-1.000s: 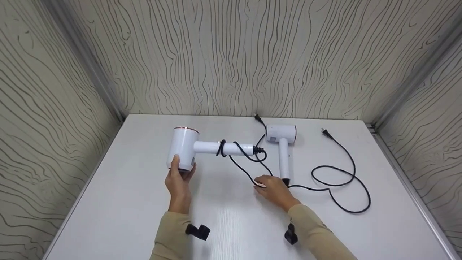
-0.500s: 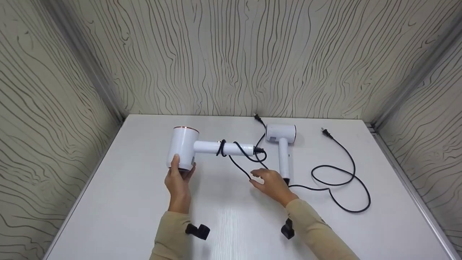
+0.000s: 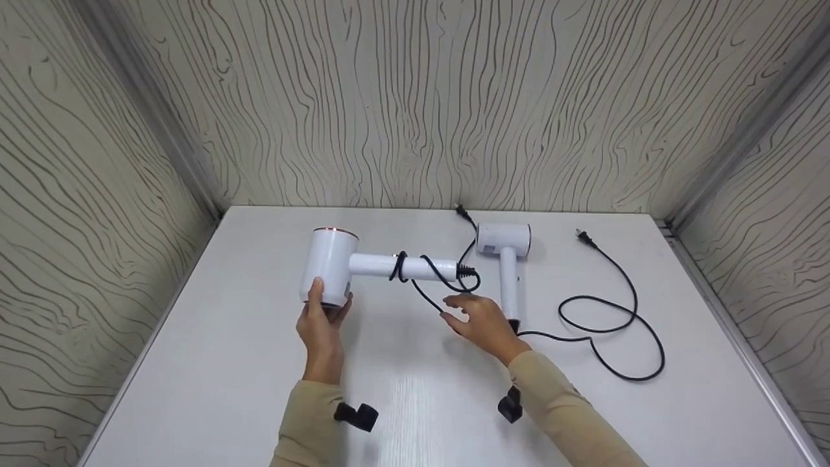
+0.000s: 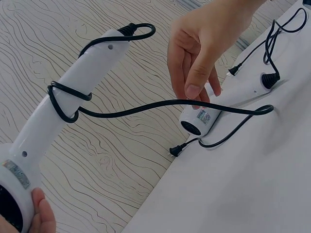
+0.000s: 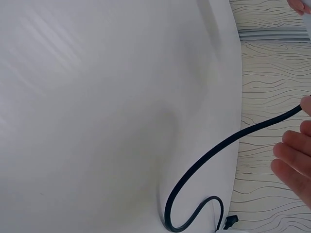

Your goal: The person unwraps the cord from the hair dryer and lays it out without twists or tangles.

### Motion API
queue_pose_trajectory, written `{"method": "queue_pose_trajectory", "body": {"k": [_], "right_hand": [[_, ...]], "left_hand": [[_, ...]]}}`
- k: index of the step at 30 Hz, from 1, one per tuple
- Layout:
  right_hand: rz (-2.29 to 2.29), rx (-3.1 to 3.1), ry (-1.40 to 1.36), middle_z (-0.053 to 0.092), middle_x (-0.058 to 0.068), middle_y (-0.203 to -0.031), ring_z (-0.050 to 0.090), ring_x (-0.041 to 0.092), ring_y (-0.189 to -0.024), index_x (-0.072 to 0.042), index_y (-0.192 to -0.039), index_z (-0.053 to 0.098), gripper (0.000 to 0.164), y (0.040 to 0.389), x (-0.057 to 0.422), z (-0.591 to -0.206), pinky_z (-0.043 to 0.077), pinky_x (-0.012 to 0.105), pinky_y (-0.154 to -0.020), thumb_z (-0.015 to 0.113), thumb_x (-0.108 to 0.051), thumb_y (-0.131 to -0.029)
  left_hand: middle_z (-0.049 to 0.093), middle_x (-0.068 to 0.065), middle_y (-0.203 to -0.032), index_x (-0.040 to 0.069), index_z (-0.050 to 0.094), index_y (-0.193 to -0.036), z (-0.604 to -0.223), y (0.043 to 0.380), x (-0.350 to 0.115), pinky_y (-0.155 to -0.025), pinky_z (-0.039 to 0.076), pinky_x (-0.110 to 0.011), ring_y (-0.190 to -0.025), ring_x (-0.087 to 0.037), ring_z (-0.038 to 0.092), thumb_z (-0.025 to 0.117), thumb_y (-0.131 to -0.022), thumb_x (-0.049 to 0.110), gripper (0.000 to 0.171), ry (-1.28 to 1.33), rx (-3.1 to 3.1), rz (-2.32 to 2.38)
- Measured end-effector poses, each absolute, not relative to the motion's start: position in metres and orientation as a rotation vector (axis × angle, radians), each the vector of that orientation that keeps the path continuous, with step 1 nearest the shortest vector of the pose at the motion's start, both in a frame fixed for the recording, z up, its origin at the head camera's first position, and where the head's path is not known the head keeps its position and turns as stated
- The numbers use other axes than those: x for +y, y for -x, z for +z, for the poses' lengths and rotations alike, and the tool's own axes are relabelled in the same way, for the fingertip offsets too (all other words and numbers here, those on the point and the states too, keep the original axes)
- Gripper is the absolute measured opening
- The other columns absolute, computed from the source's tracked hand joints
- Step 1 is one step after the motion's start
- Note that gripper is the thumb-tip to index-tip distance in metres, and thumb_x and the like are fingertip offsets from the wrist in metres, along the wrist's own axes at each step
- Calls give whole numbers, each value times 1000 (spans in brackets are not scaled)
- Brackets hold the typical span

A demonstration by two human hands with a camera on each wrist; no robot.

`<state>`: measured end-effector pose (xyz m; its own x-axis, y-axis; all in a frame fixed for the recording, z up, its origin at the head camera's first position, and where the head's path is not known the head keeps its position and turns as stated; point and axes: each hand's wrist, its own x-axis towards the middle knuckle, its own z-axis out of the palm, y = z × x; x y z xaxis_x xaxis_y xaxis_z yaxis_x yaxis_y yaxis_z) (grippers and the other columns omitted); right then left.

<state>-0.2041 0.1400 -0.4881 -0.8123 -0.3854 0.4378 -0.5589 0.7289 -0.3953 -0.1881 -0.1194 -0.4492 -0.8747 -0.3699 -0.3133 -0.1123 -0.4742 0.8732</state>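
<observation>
A white hair dryer (image 3: 329,266) is held off the table, its handle pointing right with black power cord (image 3: 400,267) looped around it. My left hand (image 3: 321,327) grips the lower end of its barrel, thumb in front. My right hand (image 3: 483,324) is below the handle's end, thumb and fingers at a lifted stretch of that cord. In the left wrist view the cord (image 4: 146,107) passes by the thumb tip and fingertips (image 4: 193,91). The right wrist view shows the cord (image 5: 214,150) running up to the thumb, the other fingers extended; the exact contact is partly hidden.
A second white hair dryer (image 3: 509,279) lies just behind the right hand. Its cord (image 3: 593,298) spreads in loops to the right, with a plug (image 3: 585,239) near the back edge. Another plug (image 3: 462,211) lies by the patterned back wall (image 3: 415,104).
The right hand has moved left and slightly away from me along the cord, nearer the held dryer's handle. The left hand and its dryer stay almost still.
</observation>
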Motion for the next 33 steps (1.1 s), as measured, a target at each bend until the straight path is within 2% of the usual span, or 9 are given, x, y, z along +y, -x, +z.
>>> {"method": "queue_pose_trajectory", "body": {"k": [9,18,33], "right_hand": [[808,-2556,-752,76,10,-93,72,20,-77,-2,-99,72,20,204,128,-485,60,28,-67,73,-15,-84],[878,-2465,-756,75,7,-85,71,18,-75,-5,-93,72,13,207,120,-490,59,28,-66,74,-11,-82],[921,-2471,-721,75,7,-83,71,17,-76,-6,-92,73,8,208,112,-488,60,28,-67,72,-8,-84]], "left_hand": [[48,-11,-132,7,35,-144,-449,187,-120,-98,55,-31,-106,-15,61,46,-95,53,68,-710,-1510,-2481],[50,-12,-129,4,37,-142,-450,186,-119,-90,56,-25,-92,-9,66,48,-94,52,69,-705,-1509,-2475],[48,-13,-136,7,37,-142,-452,188,-120,-94,56,-29,-102,-14,63,46,-95,55,68,-730,-1550,-2452]]}}
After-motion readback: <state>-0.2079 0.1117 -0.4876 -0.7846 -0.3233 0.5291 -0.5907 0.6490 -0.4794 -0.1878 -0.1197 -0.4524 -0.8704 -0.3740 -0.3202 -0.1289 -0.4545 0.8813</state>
